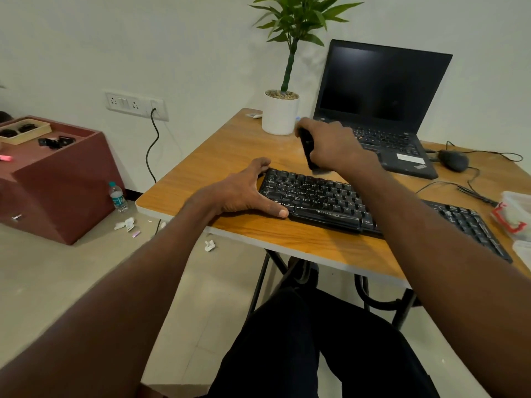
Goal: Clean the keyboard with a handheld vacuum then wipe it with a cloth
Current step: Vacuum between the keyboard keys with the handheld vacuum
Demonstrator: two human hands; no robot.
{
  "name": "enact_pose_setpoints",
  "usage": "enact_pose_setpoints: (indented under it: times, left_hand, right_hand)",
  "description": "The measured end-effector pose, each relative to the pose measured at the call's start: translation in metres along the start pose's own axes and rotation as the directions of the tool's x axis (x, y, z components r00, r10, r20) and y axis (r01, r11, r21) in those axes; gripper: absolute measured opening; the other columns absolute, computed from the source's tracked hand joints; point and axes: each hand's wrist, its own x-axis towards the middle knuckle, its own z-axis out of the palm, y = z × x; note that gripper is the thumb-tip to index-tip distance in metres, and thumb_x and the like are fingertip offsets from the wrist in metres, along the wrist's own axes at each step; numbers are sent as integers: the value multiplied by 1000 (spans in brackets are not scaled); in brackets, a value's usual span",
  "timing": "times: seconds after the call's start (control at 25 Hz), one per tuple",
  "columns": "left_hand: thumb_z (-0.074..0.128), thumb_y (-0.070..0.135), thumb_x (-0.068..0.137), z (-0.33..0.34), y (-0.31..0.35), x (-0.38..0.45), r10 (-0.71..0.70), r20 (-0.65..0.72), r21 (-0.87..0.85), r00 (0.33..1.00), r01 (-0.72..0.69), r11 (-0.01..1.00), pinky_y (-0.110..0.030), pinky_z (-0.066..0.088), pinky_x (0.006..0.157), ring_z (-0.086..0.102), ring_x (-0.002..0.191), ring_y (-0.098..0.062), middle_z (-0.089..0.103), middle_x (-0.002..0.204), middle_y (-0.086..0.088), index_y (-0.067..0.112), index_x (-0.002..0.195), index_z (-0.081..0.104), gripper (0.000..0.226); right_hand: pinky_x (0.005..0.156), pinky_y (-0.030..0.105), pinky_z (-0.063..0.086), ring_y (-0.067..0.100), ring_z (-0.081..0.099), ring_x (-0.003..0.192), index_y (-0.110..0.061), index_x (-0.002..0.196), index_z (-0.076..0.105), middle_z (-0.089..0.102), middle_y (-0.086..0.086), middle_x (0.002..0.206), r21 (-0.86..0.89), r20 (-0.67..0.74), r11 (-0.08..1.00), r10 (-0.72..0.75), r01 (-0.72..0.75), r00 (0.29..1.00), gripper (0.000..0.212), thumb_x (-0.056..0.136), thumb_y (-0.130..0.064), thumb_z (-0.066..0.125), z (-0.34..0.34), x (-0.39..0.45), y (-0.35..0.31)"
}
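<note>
A black keyboard (321, 201) lies slantwise on the wooden table (230, 150). My left hand (244, 188) clasps its left end, thumb along the front edge and fingers over the back corner. My right hand (333, 145) is closed around a slim black handheld vacuum (307, 147), held upright with its lower tip touching or just above the keyboard's top row. My right forearm crosses over the keyboard's middle and hides part of it. I cannot make out a cloth for certain.
An open black laptop (382, 110) and a white potted plant (280, 113) stand behind. A mouse (454, 160) with cables and a clear plastic container (514, 214) lie right. A maroon cabinet (57, 179), a water bottle (118, 197) and crumpled paper (209, 245) are on the floor to the left.
</note>
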Motion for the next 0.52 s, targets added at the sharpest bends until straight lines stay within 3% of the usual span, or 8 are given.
enact_pose_setpoints:
  times: [0.12, 0.24, 0.28, 0.36, 0.44, 0.52]
  left_hand:
    - [99, 64, 52, 0, 1, 1, 4, -7, 6, 1000, -4, 1000, -47, 36, 125, 39, 149, -20, 27, 172, 5, 40, 165, 11, 146]
    - [98, 67, 49, -1, 0, 2, 5, -13, -11, 1000, -5, 1000, -46, 35, 126, 38, 149, -19, 27, 172, 4, 40, 165, 11, 147]
    - [97, 69, 49, 0, 1, 2, 7, -2, -9, 1000, -7, 1000, -46, 34, 126, 38, 150, -20, 27, 172, 4, 41, 165, 11, 147]
    - [94, 74, 52, 0, 2, 3, 8, 13, 20, 1000, -9, 1000, -50, 33, 126, 38, 151, -23, 27, 173, 3, 44, 164, 9, 144]
    - [80, 79, 66, 1, 7, 1, 9, -11, 59, 1000, -9, 998, -55, 29, 127, 37, 152, -27, 28, 173, 3, 40, 166, 7, 130]
    - [58, 81, 84, 8, 12, 3, 44, -146, 79, 988, -33, 996, -58, 27, 126, 37, 154, -25, 33, 172, 4, 34, 167, 11, 106]
  right_hand:
    - [81, 38, 58, 32, 59, 117, -33, 138, 46, 56, 12, 135, 202, -1, 978, -50, 49, 999, 62, 89, -1, 66, 7, -10, 1]
    - [84, 44, 55, 36, 61, 115, -33, 139, 45, 61, 15, 132, 33, 5, 997, 73, -73, 997, 60, 90, -5, 64, 5, -10, 8]
    - [85, 47, 56, 38, 61, 113, -34, 138, 44, 62, 16, 129, -32, -30, 998, 60, -61, 998, 59, 90, -7, 65, 3, -10, 8]
    - [82, 48, 60, 37, 62, 110, -37, 137, 41, 61, 17, 128, 15, -70, 1000, -26, 27, 997, 63, 88, -8, 68, 2, -12, 7]
    - [76, 38, 61, 32, 62, 110, -38, 137, 42, 58, 14, 132, 180, -34, 980, -83, 88, 996, 65, 88, -6, 69, 9, -19, 6]
    - [67, 25, 58, 28, 62, 108, -37, 137, 43, 57, 12, 132, 278, -37, 956, -88, 95, 995, 64, 88, -4, 69, 14, -27, 12]
